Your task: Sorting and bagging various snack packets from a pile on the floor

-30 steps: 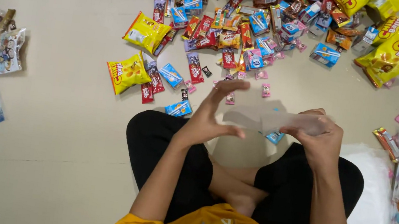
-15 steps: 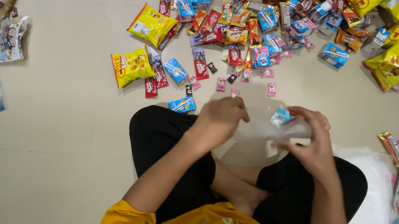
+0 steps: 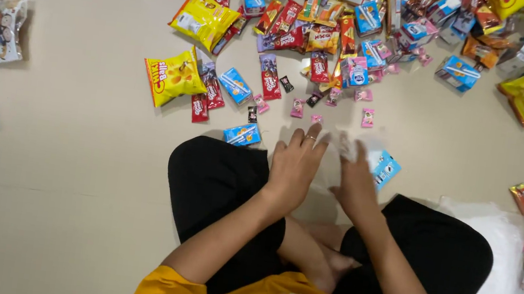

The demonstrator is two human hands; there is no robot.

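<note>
The clear plastic bag (image 3: 369,151) under the right hand (image 3: 355,183) is thin, see-through film, smooth and faintly shiny. Inside it, the small blue packet (image 3: 385,168) has a glossy printed wrapper. Beyond the bag, the yellow snack bags (image 3: 173,77) look like crinkled foil-plastic with a bright sheen. The floor (image 3: 69,175) around the bag is pale, smooth and nearly matt. The left hand (image 3: 295,165) wears a thin metal ring (image 3: 310,137). The black trousers (image 3: 210,184) are soft matt cloth.
</note>
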